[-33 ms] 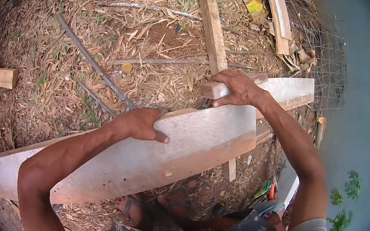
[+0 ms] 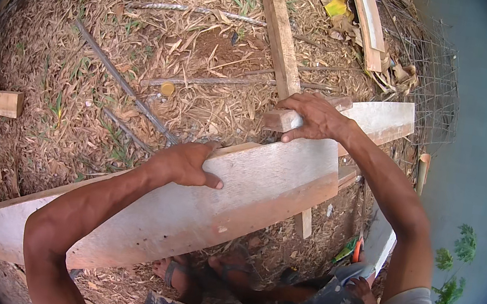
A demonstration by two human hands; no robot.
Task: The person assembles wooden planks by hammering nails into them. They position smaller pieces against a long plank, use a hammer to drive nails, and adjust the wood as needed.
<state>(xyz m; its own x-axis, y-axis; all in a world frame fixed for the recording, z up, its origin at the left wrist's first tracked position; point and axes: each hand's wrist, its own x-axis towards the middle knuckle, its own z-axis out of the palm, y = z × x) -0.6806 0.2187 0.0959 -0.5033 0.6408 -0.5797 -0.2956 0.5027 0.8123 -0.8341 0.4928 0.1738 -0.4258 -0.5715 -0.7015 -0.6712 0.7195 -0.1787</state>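
Hardly anything has shifted: my left hand [image 2: 188, 163] pinches the long whitish wooden board [image 2: 277, 178], already laid across a brown timber beam [image 2: 281, 40], and my right hand's [image 2: 317, 117] fingers curl over a short wooden block [image 2: 278, 120], no fastening visible.

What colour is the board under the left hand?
The board is whitish, reddish-brown along its lower edge, best seen in the head view.
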